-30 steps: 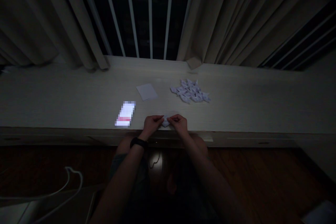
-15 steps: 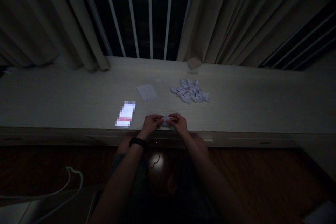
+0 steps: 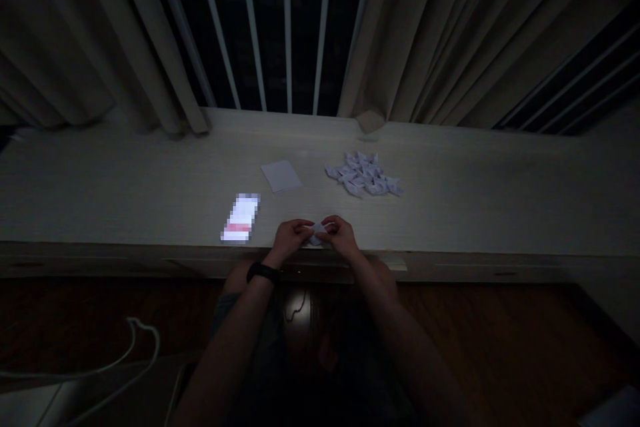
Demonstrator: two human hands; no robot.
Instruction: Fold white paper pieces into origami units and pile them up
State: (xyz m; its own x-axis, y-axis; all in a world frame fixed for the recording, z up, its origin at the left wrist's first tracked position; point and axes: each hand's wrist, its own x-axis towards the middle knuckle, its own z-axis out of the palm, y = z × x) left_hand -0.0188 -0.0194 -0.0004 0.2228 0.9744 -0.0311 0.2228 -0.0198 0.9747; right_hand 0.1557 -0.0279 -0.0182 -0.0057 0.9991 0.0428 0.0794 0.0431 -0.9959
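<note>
Between my two hands is a small piece of folded white paper [image 3: 317,234], held just over the near edge of the white counter [image 3: 460,207]. My left hand [image 3: 291,238] pinches its left side with thumb and fingers. On the other side, my right hand [image 3: 341,236] grips it the same way. Fingertips cover part of the paper, so its exact shape is hard to make out. Beyond my right hand lies a cluster of several folded white paper pieces [image 3: 364,175] with pointed tips. A stack of flat square paper [image 3: 281,176] rests beyond my left hand.
A lit phone [image 3: 241,218], its screen blurred out, lies left of my hands. Curtains [image 3: 410,33] and a barred window [image 3: 273,27] stand behind the counter. A small beige block-like thing [image 3: 371,121] sits at the curtain's foot. A white cable [image 3: 150,340] loops at lower left.
The folded paper has shifted slightly between my fingers and shows a more pointed top. Both hands keep their grip in nearly the same place.
</note>
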